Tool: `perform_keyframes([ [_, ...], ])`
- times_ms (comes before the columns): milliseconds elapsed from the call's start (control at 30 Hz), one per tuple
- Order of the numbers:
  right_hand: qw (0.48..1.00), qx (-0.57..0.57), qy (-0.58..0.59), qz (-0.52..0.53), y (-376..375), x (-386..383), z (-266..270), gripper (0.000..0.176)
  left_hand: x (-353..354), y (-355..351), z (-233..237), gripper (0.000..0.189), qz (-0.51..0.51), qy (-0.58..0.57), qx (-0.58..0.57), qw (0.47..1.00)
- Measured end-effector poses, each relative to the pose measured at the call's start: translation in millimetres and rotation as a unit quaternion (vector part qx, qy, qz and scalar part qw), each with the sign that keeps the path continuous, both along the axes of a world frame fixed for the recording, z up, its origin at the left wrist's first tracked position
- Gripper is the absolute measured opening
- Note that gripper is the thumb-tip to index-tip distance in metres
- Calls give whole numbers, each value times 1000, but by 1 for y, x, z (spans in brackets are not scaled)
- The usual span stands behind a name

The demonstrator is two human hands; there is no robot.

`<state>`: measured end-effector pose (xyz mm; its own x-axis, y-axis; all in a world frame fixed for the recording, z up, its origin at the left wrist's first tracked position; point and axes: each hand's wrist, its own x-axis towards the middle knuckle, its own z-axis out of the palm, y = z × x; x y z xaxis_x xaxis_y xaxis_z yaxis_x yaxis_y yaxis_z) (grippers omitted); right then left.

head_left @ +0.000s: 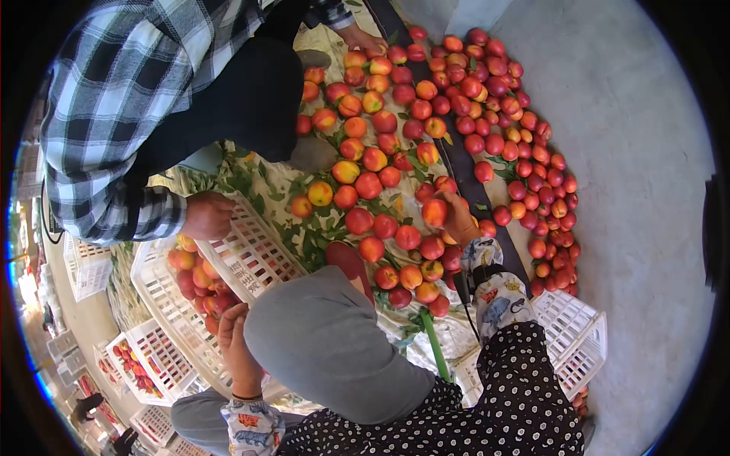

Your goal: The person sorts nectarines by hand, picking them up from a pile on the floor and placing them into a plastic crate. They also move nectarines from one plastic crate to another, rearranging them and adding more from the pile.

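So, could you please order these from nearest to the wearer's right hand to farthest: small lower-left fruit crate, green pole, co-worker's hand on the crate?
1. Green pole: below the right hand.
2. Co-worker's hand: left, on a white crate.
3. Small fruit crate: lower left.

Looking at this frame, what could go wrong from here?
The right hand holds a fruit above others lying close together; if it slipped, it might bruise itself and them. A red shoe sits right beside loose fruit, so shifting the foot could crush some. The left hand is at the fruit-filled crate while a co-worker's hand is on the crate next to it, so they may bump.
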<state>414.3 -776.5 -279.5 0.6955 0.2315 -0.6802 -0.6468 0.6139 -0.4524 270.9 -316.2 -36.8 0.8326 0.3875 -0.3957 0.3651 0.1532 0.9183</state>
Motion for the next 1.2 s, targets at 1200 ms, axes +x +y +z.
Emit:
perform_keyframes([
  [1200,593,-659,-211,413,112,81,-1,66,122,-54,-57,46,-48,8,-521,852],
])
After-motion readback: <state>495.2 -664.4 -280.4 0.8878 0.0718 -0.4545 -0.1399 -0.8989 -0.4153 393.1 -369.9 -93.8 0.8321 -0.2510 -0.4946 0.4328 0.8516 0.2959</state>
